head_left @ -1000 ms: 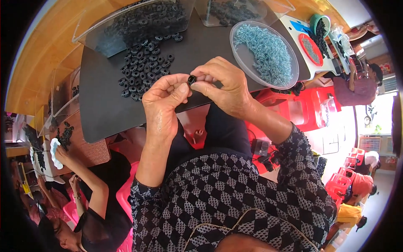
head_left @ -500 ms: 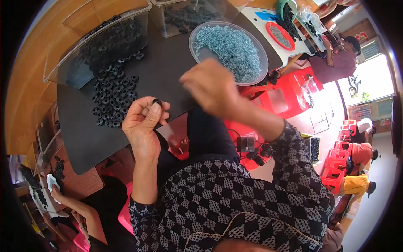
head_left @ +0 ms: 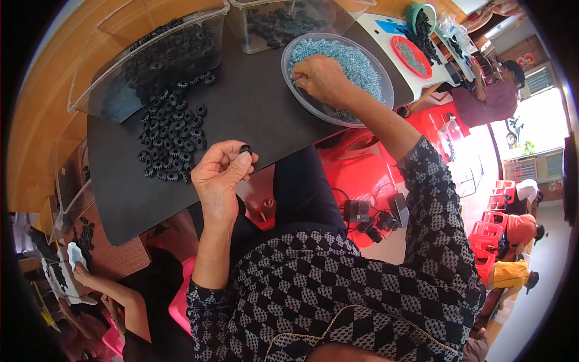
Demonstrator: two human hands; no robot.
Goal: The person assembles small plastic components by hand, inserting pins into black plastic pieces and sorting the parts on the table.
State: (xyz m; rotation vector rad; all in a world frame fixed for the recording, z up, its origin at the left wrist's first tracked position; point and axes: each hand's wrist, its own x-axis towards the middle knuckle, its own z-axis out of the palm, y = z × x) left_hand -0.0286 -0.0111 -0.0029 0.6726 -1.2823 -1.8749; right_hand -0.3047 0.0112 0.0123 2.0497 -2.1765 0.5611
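My left hand (head_left: 218, 181) is closed over the near edge of the black table, pinching a small black ring-shaped part (head_left: 245, 148) between thumb and fingers. To its upper left, a heap of similar black toothed parts (head_left: 172, 136) lies on the black tabletop (head_left: 241, 96). My right hand (head_left: 324, 78) is over the round clear dish (head_left: 387, 102), which is full of tiny pale-blue shiny pieces (head_left: 365, 66). Its fingertips are pinched together at the dish's left part; what they hold, if anything, is too small to make out.
Two clear bins hold more black parts: one at the far left (head_left: 114, 108), one at the back (head_left: 242, 36). Right of the dish stands a white table with a red tray (head_left: 396, 51) and green basket (head_left: 411, 18). Black devices (head_left: 359, 211) sit on a red stool. Other people sit left and right.
My right hand has gone from a blur at the dish's left edge to over the dish, its fingertips at the pieces. The left hand still holds the black part.
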